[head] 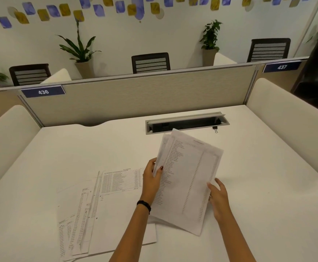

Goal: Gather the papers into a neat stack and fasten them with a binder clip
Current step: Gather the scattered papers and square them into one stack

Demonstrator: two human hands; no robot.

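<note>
I hold a small bundle of printed sheets (187, 178) tilted up above the white desk (258, 186), a little right of centre. My left hand (152, 181) grips its left edge, thumb on the front. My right hand (218, 197) grips its right edge lower down. The sheets in the bundle are slightly fanned at the top. More printed papers (97, 208) lie spread and overlapping on the desk to the left of my left arm. A small black binder clip (215, 128) lies far back on the desk, beside the cable tray.
An open cable tray (186, 122) is set into the desk near the back. A beige partition (135, 95) closes the far side, and cream side panels (6, 140) flank the desk left and right. Chairs and potted plants stand beyond the partition.
</note>
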